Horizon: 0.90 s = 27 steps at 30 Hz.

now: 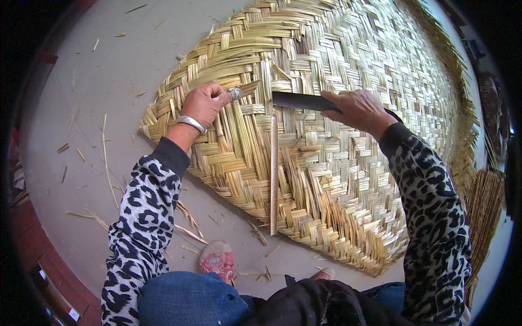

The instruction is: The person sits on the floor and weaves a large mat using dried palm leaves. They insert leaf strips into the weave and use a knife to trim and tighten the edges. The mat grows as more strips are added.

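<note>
Woven straw mat on floor. L. hand nr. mat's L. corner, fingertips bunched, grip unclear; R. hand holds dark flat blade over mat, tip to L. Narrow strip runs from nr. blade's tip to mat's lower edge. Straw bits strewn off L. corner.

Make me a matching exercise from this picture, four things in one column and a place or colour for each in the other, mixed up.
Column one:
1. Dark flat tool
2. Silver bracelet
3. Jeans
4. Woven mat

Column two:
A. Blue
B. Around the wrist of the left hand
C. Straw-coloured
D. Held in the right hand

Right pairs: 1-D, 2-B, 3-A, 4-C.
</note>
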Tool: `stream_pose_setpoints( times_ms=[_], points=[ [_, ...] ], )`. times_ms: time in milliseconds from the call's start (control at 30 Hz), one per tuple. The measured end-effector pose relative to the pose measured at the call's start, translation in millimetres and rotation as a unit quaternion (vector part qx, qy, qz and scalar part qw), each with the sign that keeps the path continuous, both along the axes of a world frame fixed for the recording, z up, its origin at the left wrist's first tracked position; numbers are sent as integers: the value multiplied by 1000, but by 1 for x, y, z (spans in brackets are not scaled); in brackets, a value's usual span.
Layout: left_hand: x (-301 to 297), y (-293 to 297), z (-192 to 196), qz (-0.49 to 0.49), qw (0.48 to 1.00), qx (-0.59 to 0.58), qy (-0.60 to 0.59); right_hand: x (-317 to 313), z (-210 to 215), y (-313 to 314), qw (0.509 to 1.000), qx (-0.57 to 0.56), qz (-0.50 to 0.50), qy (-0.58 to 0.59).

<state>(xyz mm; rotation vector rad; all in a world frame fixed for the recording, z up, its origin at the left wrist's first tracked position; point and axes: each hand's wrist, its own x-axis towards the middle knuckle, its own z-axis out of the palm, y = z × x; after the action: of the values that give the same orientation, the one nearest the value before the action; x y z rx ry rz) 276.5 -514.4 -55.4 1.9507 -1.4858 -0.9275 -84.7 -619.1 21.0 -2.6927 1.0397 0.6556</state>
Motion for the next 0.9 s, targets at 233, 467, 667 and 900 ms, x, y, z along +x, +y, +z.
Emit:
stream_pose_setpoints(
  times_ms=[233, 467, 667, 900],
  points=[
    [-4, 2, -6, 43, 999, -28, -16, 4, -6, -1, 998, -11, 15, -59],
    [0, 0, -11, 30, 998, -45, 23, 13, -30, -2, 991, -78, 51, -92],
    [-3, 2, 3, 12, 1000, -7, 3, 15, -47, -17, 981, -128, 82, -119],
    [-22, 10, 8, -32, 986, -52, -157, 17, -49, -19, 980, -117, 53, -149]
  ],
)
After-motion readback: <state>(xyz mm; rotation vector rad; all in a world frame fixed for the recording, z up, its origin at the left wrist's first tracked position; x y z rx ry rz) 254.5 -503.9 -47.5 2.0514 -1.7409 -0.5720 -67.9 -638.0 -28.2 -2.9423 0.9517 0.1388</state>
